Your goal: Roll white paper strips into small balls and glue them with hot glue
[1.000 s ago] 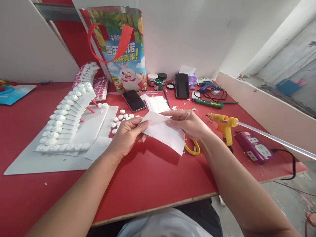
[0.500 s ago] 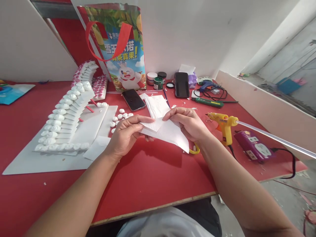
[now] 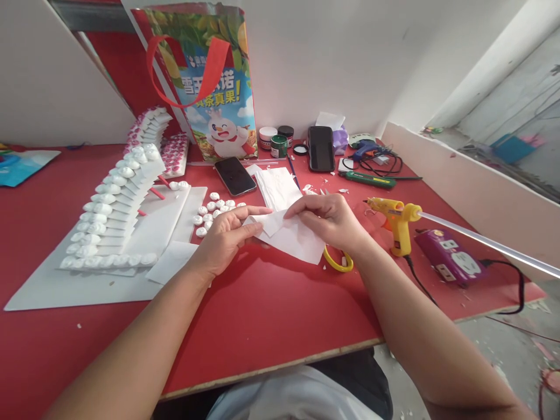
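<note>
A sheet of thin white paper (image 3: 301,242) is held above the red table between my two hands, with one edge folded over. My left hand (image 3: 230,233) pinches its left end between thumb and fingers. At the upper edge of the fold, my right hand (image 3: 326,219) grips the paper with fingertips pressed together. Just beyond lies a stack of white paper (image 3: 277,185). Yellow-handled scissors (image 3: 342,267) rest beside my right wrist, partly hidden. Small white swirled pieces (image 3: 212,206) lie loose past my left hand.
To the left stands a curved white structure (image 3: 126,198) edged with white swirls, on a white board (image 3: 39,291). A yellow glue gun (image 3: 396,224) and purple power strip (image 3: 450,256) sit at right. Behind are a phone (image 3: 235,176), paint jars (image 3: 279,146) and a printed bag (image 3: 223,87).
The paper's loose right side has swung down and left, uncovering more of the yellow scissor handle. My right hand has shifted slightly, still gripping the fold.
</note>
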Motion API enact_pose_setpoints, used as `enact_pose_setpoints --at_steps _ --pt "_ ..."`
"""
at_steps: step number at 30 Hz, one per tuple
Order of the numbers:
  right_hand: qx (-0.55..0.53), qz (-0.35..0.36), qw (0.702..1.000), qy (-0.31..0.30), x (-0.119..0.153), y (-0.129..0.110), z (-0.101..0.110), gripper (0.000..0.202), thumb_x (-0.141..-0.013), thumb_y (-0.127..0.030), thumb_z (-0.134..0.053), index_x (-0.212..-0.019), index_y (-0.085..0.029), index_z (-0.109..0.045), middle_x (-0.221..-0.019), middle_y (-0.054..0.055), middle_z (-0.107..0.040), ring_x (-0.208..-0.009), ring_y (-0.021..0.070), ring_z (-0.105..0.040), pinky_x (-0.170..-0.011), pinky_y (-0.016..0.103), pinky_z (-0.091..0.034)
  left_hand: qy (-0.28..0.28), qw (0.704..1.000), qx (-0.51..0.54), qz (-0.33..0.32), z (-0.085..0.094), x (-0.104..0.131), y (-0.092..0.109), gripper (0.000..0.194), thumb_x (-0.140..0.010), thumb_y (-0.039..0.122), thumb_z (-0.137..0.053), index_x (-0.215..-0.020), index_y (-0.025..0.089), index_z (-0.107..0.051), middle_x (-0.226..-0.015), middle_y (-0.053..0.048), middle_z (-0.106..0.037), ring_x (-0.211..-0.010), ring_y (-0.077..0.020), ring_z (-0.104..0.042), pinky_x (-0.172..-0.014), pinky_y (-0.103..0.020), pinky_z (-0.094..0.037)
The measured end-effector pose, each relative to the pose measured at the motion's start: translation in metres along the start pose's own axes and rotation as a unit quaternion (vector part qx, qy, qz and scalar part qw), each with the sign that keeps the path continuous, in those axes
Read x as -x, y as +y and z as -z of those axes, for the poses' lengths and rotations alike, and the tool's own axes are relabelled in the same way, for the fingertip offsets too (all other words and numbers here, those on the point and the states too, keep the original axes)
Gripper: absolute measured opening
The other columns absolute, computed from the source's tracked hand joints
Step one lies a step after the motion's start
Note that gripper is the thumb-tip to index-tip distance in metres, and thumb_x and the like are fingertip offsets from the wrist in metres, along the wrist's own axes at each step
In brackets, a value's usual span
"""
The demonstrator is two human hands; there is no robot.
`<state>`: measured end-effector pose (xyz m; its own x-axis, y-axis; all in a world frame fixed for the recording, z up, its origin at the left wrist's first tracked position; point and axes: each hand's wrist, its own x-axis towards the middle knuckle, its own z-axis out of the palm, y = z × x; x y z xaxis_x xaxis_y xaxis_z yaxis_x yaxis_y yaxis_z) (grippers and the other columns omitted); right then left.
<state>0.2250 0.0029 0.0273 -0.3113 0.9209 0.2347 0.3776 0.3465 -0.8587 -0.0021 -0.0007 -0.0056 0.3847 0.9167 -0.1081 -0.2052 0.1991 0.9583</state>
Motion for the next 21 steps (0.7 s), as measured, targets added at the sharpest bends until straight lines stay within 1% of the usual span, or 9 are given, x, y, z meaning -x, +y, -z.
enact_pose_setpoints --at_steps 2,6,9,12,13,15,17,19,21 --pt "0.016 0.015 1.000 -0.007 0.000 0.000 -0.001 0.028 -0.077 -0.016 -0.049 -0.081 -0.016 -0.077 -0.062 -0.002 -0.062 -0.052 0.0082 -0.043 -0.051 0.024 -0.032 -0.004 1.000 -0.003 0.010 0.001 0.000 0.000 0.043 -0.081 0.032 -0.078 -0.121 0.017 -0.073 -0.080 -0.003 -0.075 -0.074 -0.0164 -0.070 -0.072 -0.027 -0.057" --pt "0.030 0.045 0.998 -0.016 0.001 0.001 -0.002 0.030 -0.075 -0.013 -0.048 -0.082 -0.014 -0.077 -0.069 0.000 -0.068 -0.056 0.0084 -0.048 -0.053 0.023 -0.035 0.011 1.000 -0.009 0.008 0.002 -0.001 -0.001 0.041 -0.080 0.035 -0.079 -0.116 0.014 -0.076 -0.081 -0.004 -0.076 -0.075 -0.0170 -0.069 -0.070 -0.027 -0.057" --pt "0.038 0.044 0.998 -0.010 0.000 0.002 -0.001 0.030 -0.075 -0.013 -0.048 -0.082 -0.015 -0.077 -0.068 -0.001 -0.067 -0.055 0.0083 -0.046 -0.054 0.024 -0.035 0.028 1.000 0.001 0.001 0.001 -0.003 -0.001 0.038 -0.079 0.032 -0.079 -0.112 0.013 -0.078 -0.083 -0.005 -0.076 -0.074 -0.0176 -0.069 -0.071 -0.028 -0.057" --pt "0.030 -0.001 1.000 -0.010 -0.002 0.002 0.004 0.026 -0.072 -0.013 -0.049 -0.075 -0.016 -0.075 -0.066 0.000 -0.066 -0.057 0.0099 -0.048 -0.055 0.025 -0.036 0.045 0.999 0.013 -0.019 0.001 -0.003 0.001 0.033 -0.079 0.028 -0.077 -0.108 0.013 -0.079 -0.082 -0.005 -0.077 -0.072 -0.0150 -0.068 -0.073 -0.026 -0.056" --pt "0.014 -0.023 1.000 -0.004 -0.002 0.002 0.006 0.022 -0.070 -0.013 -0.050 -0.070 -0.016 -0.072 -0.070 0.001 -0.068 -0.060 0.0109 -0.052 -0.057 0.025 -0.038 0.050 0.998 0.011 -0.026 0.001 -0.002 0.001 0.031 -0.080 0.027 -0.077 -0.108 0.014 -0.079 -0.081 -0.004 -0.077 -0.071 -0.0142 -0.068 -0.073 -0.025 -0.055" --pt "-0.043 -0.070 0.996 0.023 -0.004 0.001 0.008 0.011 -0.067 -0.014 -0.054 -0.066 -0.016 -0.065 -0.085 0.005 -0.073 -0.069 0.0135 -0.061 -0.063 0.027 -0.045 0.052 0.998 -0.003 -0.031 0.001 -0.001 0.001 0.031 -0.081 0.028 -0.077 -0.109 0.015 -0.079 -0.080 -0.004 -0.077 -0.071 -0.0139 -0.068 -0.072 -0.024 -0.054" --pt "-0.105 -0.103 0.988 0.044 -0.005 0.000 0.008 0.003 -0.071 -0.017 -0.060 -0.073 -0.016 -0.063 -0.101 0.008 -0.074 -0.079 0.0170 -0.067 -0.071 0.030 -0.050 0.039 0.999 -0.017 -0.024 0.002 0.000 -0.001 0.033 -0.083 0.030 -0.076 -0.113 0.016 -0.078 -0.083 -0.004 -0.078 -0.072 -0.0150 -0.069 -0.072 -0.025 -0.054" --pt "-0.128 -0.112 0.985 0.022 -0.005 0.000 0.005 0.018 -0.075 -0.026 -0.070 -0.090 -0.017 -0.065 -0.104 0.009 -0.074 -0.087 0.0196 -0.070 -0.076 0.032 -0.052 0.018 0.999 -0.026 -0.016 0.001 0.001 -0.002 0.036 -0.084 0.032 -0.076 -0.117 0.018 -0.077 -0.086 -0.004 -0.078 -0.074 -0.0165 -0.070 -0.073 -0.026 -0.055" --pt "-0.100 -0.112 0.988 -0.033 -0.005 0.001 0.001 0.032 -0.074 -0.034 -0.079 -0.098 -0.017 -0.067 -0.096 0.007 -0.074 -0.085 0.0191 -0.068 -0.074 0.031 -0.051 0.003 0.999 -0.033 -0.014 0.000 0.001 -0.003 0.037 -0.085 0.032 -0.076 -0.119 0.018 -0.076 -0.087 -0.004 -0.078 -0.076 -0.0175 -0.071 -0.073 -0.027 -0.056"
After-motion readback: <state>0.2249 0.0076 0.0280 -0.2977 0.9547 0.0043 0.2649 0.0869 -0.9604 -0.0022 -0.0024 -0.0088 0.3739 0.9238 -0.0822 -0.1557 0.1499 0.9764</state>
